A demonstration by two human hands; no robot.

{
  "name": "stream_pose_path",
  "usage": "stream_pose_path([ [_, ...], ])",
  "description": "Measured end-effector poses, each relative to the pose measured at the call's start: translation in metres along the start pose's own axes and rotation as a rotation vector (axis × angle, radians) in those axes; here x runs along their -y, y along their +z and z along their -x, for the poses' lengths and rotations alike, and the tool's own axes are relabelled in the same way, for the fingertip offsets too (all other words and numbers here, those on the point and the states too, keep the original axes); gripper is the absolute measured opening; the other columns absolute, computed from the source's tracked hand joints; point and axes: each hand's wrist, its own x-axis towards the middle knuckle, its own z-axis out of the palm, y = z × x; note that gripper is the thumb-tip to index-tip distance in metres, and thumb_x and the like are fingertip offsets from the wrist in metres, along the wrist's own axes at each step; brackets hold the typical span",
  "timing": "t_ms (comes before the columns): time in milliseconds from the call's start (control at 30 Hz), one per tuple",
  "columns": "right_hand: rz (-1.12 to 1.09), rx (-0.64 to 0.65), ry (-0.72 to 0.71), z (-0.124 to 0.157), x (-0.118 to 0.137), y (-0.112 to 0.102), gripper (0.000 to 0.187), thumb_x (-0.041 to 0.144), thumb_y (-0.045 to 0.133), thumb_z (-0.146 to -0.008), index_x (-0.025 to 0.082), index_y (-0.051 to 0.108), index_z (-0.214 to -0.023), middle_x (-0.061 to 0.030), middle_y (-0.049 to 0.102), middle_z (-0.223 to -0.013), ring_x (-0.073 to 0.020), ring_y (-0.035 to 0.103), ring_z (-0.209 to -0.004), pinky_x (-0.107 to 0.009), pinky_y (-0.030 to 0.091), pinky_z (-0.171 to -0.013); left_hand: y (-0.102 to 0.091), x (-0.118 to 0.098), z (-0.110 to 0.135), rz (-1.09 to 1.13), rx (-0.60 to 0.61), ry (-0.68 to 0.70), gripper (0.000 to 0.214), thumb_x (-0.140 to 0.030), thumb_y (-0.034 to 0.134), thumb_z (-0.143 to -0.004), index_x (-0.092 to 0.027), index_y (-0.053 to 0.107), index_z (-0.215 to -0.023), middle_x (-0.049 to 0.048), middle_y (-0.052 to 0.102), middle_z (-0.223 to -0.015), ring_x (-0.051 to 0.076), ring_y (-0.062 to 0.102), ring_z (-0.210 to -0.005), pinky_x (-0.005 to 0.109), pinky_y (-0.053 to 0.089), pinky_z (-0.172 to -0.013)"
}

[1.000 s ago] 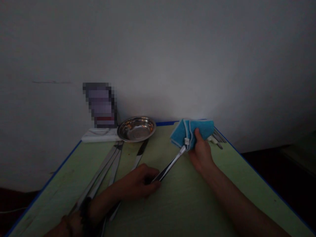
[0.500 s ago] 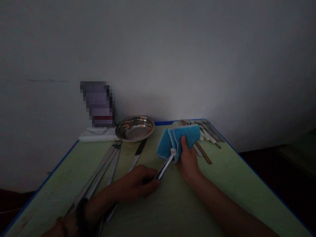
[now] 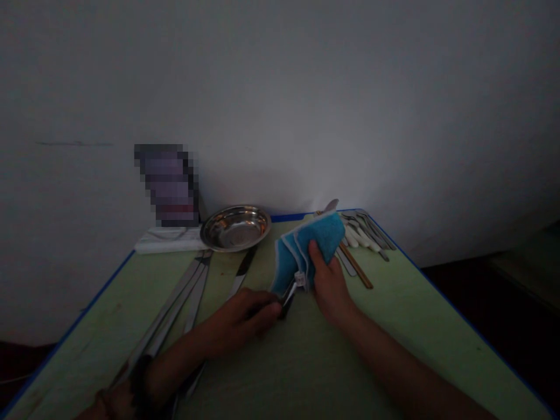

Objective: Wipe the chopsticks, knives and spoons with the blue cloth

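My left hand (image 3: 251, 321) is closed round the handle of a shiny metal table knife (image 3: 289, 294), which slants up to the right into the folds of a blue cloth (image 3: 321, 236). My right hand (image 3: 331, 286) grips this folded cloth, thumb on the near side. A small white label hangs at its lower edge. The cloth hides the knife's middle, and a rounded metal tip (image 3: 331, 205) shows above its top edge, apparently the far end of the knife. Both hands are above the middle of the table.
Several long metal knives (image 3: 177, 309) lie left on the green table (image 3: 394, 338). A steel bowl (image 3: 236, 228) stands at the back, beside a white slab (image 3: 168, 240) and a blurred-out upright object (image 3: 170, 186). Chopsticks (image 3: 356, 265), forks and white-handled cutlery (image 3: 361, 236) lie back right.
The cloth has tilted and slid along the knife toward my left hand, so less handle shows. A metal tip now sticks out above the cloth. The view has shifted slightly.
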Motion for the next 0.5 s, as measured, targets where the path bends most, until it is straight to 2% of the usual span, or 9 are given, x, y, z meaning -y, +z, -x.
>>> stream_pose_path([
  [100,0.038,0.111,-0.090,-0.006,0.011,-0.007,0.040,0.056,0.051,-0.076,0.018,0.063,-0.080,0.0008,0.059,-0.067,-0.0130,0.053,-0.066,-0.024,0.042,-0.065,0.001,-0.004,0.000,0.021,-0.106,-0.047,0.040,-0.039,0.033,-0.094,-0.016,0.051,-0.067,-0.0032,0.051,-0.059,0.011,0.049,-0.055,0.022,0.037,-0.055],
  [167,0.111,0.202,-0.124,-0.009,0.018,-0.013,0.039,0.056,0.051,-0.077,0.018,0.062,-0.077,0.0007,0.059,-0.067,-0.0126,0.053,-0.066,-0.024,0.043,-0.064,0.001,-0.008,-0.001,0.066,-0.222,-0.055,0.038,-0.038,0.033,-0.094,-0.017,0.050,-0.067,-0.0031,0.050,-0.060,0.012,0.049,-0.057,0.023,0.038,-0.056],
  [300,0.267,0.469,-0.061,-0.011,0.029,-0.025,0.041,0.057,0.049,-0.077,0.018,0.058,-0.076,0.0008,0.058,-0.068,-0.0116,0.053,-0.061,-0.025,0.043,-0.061,-0.003,-0.009,-0.006,0.405,-0.458,0.059,0.033,-0.040,0.031,-0.095,-0.020,0.040,-0.070,-0.0052,0.041,-0.061,0.010,0.041,-0.054,0.022,0.037,-0.052],
  [400,0.404,0.733,0.004,-0.008,0.038,-0.032,0.042,0.058,0.049,-0.078,0.017,0.055,-0.073,0.0029,0.053,-0.063,-0.0091,0.048,-0.054,-0.023,0.041,-0.055,-0.011,-0.008,-0.006,0.566,-0.501,0.126,0.030,-0.045,0.032,-0.093,-0.022,0.035,-0.075,-0.0065,0.035,-0.064,0.008,0.034,-0.050,0.018,0.030,-0.042],
  [500,0.540,0.958,-0.031,-0.006,0.051,-0.033,0.041,0.056,0.048,-0.079,0.017,0.051,-0.068,0.0046,0.046,-0.059,-0.0066,0.042,-0.052,-0.020,0.037,-0.053,-0.031,-0.015,-0.001,0.488,-0.510,0.136,0.027,-0.046,0.037,-0.091,-0.021,0.039,-0.079,-0.0062,0.036,-0.064,0.008,0.032,-0.049,0.018,0.028,-0.042],
])
